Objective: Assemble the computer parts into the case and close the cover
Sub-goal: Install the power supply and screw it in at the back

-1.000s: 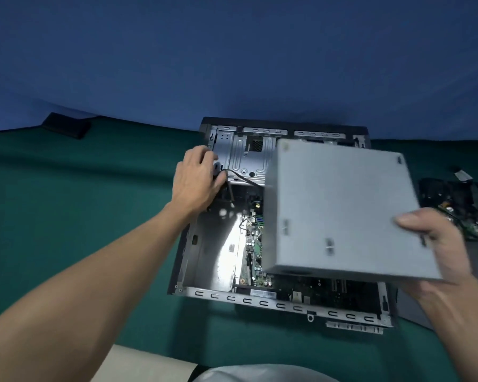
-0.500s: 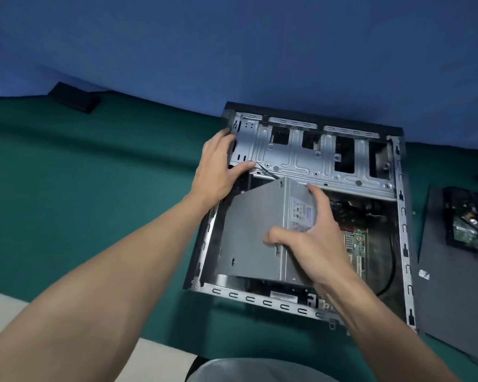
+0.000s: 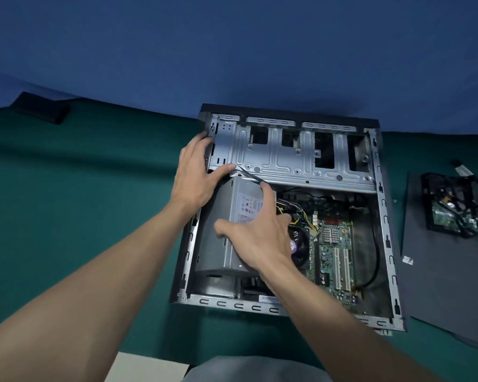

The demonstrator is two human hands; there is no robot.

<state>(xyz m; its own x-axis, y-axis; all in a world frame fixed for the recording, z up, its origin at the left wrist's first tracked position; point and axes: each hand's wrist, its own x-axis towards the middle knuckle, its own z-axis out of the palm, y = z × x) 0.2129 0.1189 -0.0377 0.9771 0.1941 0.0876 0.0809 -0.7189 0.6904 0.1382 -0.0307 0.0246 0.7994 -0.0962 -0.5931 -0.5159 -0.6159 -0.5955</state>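
Note:
The open computer case [image 3: 385,224] lies on its side on the green cloth. A grey power supply [image 3: 224,216] sits in the case's left half, below the metal drive cage [image 3: 287,158]. My right hand [image 3: 260,232] grips the power supply from above, fingers spread over its labelled top and thumb on its left face. My left hand [image 3: 196,172] holds the case's upper left corner, thumb at the drive cage's lower edge next to a thin black cable [image 3: 250,176]. The motherboard [image 3: 334,244] and a CPU fan [image 3: 298,244] show to the right of the power supply.
The dark cover panel [image 3: 439,285] lies flat to the right of the case. A black bracket with a board and tangled cables [image 3: 453,208] rests on its far end. A small black box [image 3: 42,108] sits far left by the blue backdrop.
The power supply has gone from held up over the case to down inside its left half. My right hand moved from its edge to its top. My left hand stays at the upper left corner.

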